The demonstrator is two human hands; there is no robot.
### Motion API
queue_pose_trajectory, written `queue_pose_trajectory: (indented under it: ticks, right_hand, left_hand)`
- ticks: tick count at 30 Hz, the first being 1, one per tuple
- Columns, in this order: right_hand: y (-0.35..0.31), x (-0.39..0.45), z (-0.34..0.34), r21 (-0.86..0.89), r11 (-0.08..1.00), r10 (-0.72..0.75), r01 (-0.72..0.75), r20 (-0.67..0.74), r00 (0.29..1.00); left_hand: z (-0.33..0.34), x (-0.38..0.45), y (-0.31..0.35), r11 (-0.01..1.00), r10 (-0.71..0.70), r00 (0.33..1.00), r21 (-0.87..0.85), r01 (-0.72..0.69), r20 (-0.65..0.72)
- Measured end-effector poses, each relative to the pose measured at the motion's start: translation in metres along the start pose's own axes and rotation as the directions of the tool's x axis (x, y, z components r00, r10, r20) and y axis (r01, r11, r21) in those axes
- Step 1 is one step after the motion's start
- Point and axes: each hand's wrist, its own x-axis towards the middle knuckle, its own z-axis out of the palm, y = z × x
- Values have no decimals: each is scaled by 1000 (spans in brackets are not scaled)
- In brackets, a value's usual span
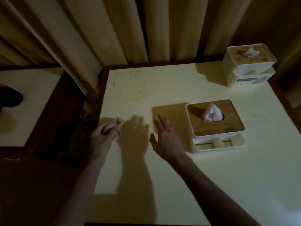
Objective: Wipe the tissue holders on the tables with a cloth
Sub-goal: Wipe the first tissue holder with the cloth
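Two white tissue holders stand on the pale table [179, 176]. The near tissue holder [215, 126] has a wooden lid with a tissue sticking up and a small tray at its front. The far tissue holder [249, 64], at the back right corner, has a stained top. My left hand [104, 136] grips a crumpled cloth [118, 125] near the table's left edge. My right hand [164, 136] hovers over the table with fingers spread, holding nothing, a short way left of the near holder.
Curtains [114, 30] hang behind the table. A dark wooden frame edges the table, and a second pale table [32, 103] lies to the left with a dark object on it. Smear marks show on the table's far left part.
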Motion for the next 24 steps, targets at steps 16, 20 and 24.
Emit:
queue_pose_trajectory:
  ticks: [16,20,24]
  right_hand:
    - [28,60,87,-163,966,164,-202,-221,961]
    - [29,63,90,-144,968,170,-208,-237,956]
    - [30,63,91,-145,969,158,-202,-269,950]
  left_hand:
    - [-12,127,-38,274,496,774,775,-570,394]
    - [-13,149,-45,213,427,750,749,-627,505]
    - [-2,157,-42,346,383,825,763,-546,416]
